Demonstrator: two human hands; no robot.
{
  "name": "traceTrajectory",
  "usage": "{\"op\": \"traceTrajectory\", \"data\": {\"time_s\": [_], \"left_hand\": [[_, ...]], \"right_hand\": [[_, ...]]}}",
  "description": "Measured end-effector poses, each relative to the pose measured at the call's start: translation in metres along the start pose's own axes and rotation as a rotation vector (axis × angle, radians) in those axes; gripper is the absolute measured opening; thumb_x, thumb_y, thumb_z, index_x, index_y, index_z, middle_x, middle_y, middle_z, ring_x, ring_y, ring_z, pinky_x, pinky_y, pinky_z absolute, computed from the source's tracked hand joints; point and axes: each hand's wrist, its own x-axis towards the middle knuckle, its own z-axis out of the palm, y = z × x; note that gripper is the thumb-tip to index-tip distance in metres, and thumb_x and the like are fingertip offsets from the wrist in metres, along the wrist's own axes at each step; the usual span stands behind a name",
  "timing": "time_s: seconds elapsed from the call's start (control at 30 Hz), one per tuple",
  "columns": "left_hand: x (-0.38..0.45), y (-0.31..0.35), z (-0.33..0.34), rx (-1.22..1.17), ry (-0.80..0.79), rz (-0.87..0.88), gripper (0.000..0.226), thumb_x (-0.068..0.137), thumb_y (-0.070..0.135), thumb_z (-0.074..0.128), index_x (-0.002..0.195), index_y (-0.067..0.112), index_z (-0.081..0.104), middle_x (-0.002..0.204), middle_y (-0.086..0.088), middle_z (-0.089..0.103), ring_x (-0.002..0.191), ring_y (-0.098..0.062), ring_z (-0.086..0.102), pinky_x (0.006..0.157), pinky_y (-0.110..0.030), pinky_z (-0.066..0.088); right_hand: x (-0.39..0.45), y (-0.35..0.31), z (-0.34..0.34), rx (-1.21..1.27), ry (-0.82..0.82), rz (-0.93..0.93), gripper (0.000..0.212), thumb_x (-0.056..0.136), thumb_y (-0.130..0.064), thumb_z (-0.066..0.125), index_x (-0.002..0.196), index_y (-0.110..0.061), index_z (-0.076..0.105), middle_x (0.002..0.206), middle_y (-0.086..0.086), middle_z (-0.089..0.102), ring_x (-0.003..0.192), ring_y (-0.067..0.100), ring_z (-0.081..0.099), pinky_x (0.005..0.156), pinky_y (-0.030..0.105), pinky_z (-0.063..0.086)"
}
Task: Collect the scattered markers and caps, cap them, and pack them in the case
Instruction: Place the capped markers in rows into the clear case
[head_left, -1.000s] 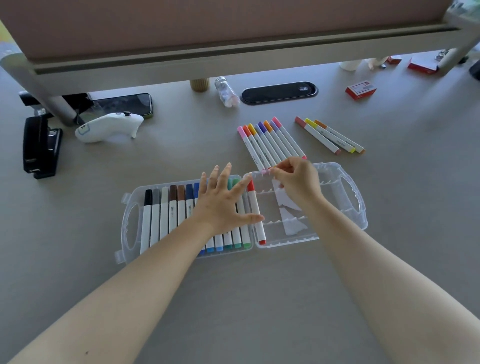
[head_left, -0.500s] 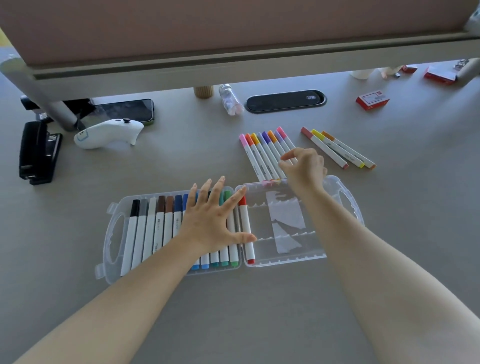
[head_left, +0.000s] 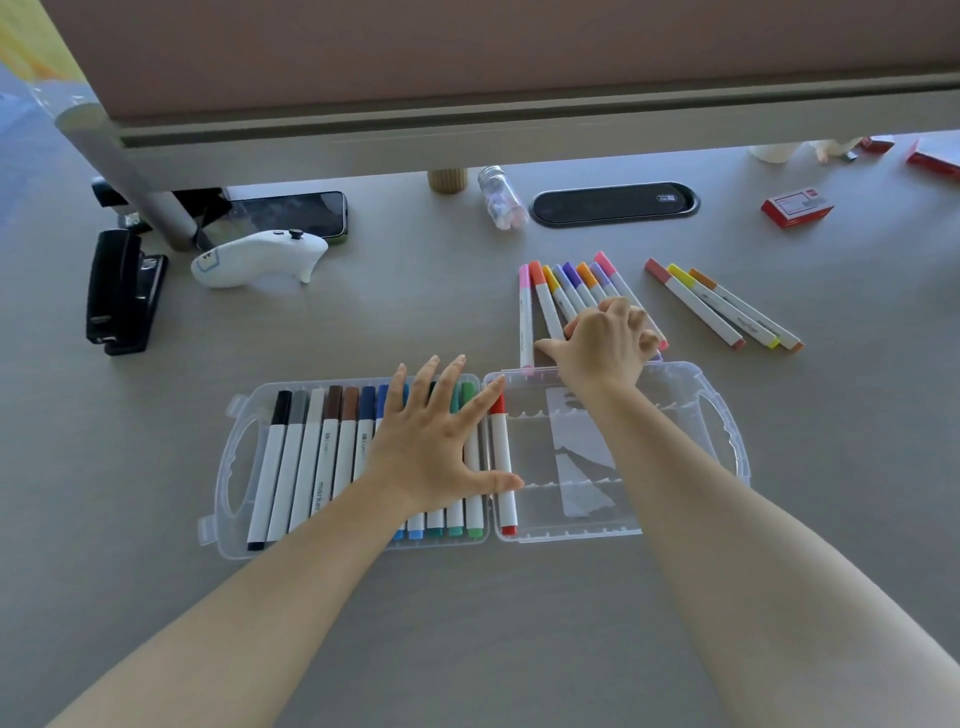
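Both hands apart: left hand (head_left: 434, 457) flat on cased markers (head_left: 311, 457), right hand (head_left: 605, 343) clutching loose markers (head_left: 566, 286).

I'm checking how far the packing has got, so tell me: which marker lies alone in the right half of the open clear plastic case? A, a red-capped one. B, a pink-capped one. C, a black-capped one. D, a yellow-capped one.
A: the only marker in the right half of the open clear plastic case is the red-capped white marker, lying just right of the hinge beside the flat left hand.
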Motion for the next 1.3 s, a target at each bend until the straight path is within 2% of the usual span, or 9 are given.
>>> {"op": "traceTrajectory", "data": {"time_s": [0.17, 0.27, 0.37, 0.47, 0.57, 0.67, 0.87, 1.07, 1.3], "left_hand": [[0.000, -0.001, -0.002, 0.011, -0.009, 0.008, 0.111, 0.038, 0.091, -0.016, 0.138, 0.043, -0.022, 0.154, 0.000, -0.013, 0.142, -0.029, -0.012, 0.111, -0.048, -0.013], [0.000, 0.000, -0.002, -0.004, 0.000, 0.010, 0.106, 0.047, 0.092, 0.000, 0.140, 0.043, -0.018, 0.154, 0.000, -0.011, 0.142, -0.029, -0.011, 0.112, -0.048, -0.013], [-0.001, 0.000, -0.004, 0.000, -0.001, 0.011, 0.103, 0.052, 0.091, 0.007, 0.141, 0.042, -0.016, 0.154, -0.001, -0.010, 0.143, -0.029, -0.010, 0.112, -0.048, -0.012], [-0.002, 0.001, -0.008, 0.004, -0.032, 0.004, 0.096, 0.068, 0.085, 0.028, 0.141, 0.040, -0.016, 0.154, -0.004, -0.013, 0.142, -0.030, -0.012, 0.113, -0.049, -0.011], [-0.002, -0.001, -0.010, -0.045, -0.020, 0.009, 0.102, 0.064, 0.089, 0.022, 0.144, 0.035, -0.013, 0.154, -0.006, -0.016, 0.142, -0.029, -0.014, 0.113, -0.047, -0.012], [-0.007, -0.004, -0.015, -0.255, 0.034, -0.009, 0.127, 0.041, 0.096, -0.004, 0.147, 0.027, 0.003, 0.155, -0.005, -0.010, 0.143, -0.026, -0.010, 0.113, -0.040, -0.010], [-0.026, -0.009, -0.023, -0.293, 0.050, -0.045, 0.088, 0.075, 0.069, 0.038, 0.146, 0.023, 0.015, 0.155, -0.005, -0.001, 0.143, -0.026, -0.006, 0.115, -0.042, -0.006], [-0.033, -0.008, -0.022, -0.247, 0.003, -0.048, 0.081, 0.084, 0.059, 0.045, 0.147, 0.022, 0.010, 0.155, -0.005, -0.002, 0.143, -0.026, -0.006, 0.116, -0.042, -0.003], [-0.024, 0.001, -0.020, -0.269, 0.017, -0.034, 0.078, 0.085, 0.057, 0.045, 0.146, 0.023, 0.013, 0.155, -0.004, 0.000, 0.143, -0.026, -0.004, 0.116, -0.044, -0.002]], "right_hand": [[0.003, -0.004, 0.004, 0.146, 0.092, 0.060, 0.023, 0.087, -0.029, 0.058, 0.083, -0.006, 0.061, 0.119, 0.009, 0.051, 0.117, 0.027, 0.041, 0.103, 0.042, 0.033], [0.003, -0.007, -0.006, 0.403, 0.083, 0.118, 0.030, 0.088, -0.030, 0.056, 0.074, -0.005, 0.064, 0.092, 0.006, 0.062, 0.092, 0.019, 0.053, 0.088, 0.034, 0.043], [-0.010, -0.008, -0.029, 0.732, -0.104, 0.168, 0.020, 0.089, -0.028, 0.057, 0.080, -0.010, 0.062, 0.065, -0.002, 0.052, 0.058, 0.012, 0.047, 0.060, 0.017, 0.045], [-0.033, 0.001, -0.040, 0.937, -0.267, 0.234, 0.013, 0.089, -0.021, 0.058, 0.088, -0.009, 0.063, 0.067, 0.000, 0.054, 0.060, 0.010, 0.049, 0.064, 0.020, 0.048], [-0.055, 0.012, -0.039, 1.097, -0.483, 0.258, 0.012, 0.089, -0.011, 0.055, 0.092, -0.001, 0.062, 0.073, 0.005, 0.059, 0.065, 0.013, 0.057, 0.066, 0.022, 0.050], [-0.071, 0.016, -0.035, 0.929, -0.575, 0.229, 0.008, 0.086, -0.008, 0.058, 0.085, -0.001, 0.061, 0.071, 0.006, 0.060, 0.063, 0.014, 0.059, 0.064, 0.023, 0.053], [-0.085, 0.010, -0.018, 0.506, -0.561, 0.202, 0.018, 0.084, -0.018, 0.063, 0.088, 0.000, 0.065, 0.066, 0.004, 0.055, 0.059, 0.012, 0.051, 0.065, 0.022, 0.047], [-0.093, 0.011, -0.020, 0.326, -0.524, 0.075, 0.026, 0.084, -0.020, 0.064, 0.096, 0.003, 0.066, 0.070, 0.004, 0.054, 0.064, 0.013, 0.050, 0.077, 0.028, 0.047], [-0.094, 0.018, -0.023, 0.274, -0.529, -0.030, 0.030, 0.082, -0.024, 0.065, 0.095, 0.003, 0.069, 0.064, 0.002, 0.052, 0.059, 0.011, 0.046, 0.064, 0.025, 0.043]]}}
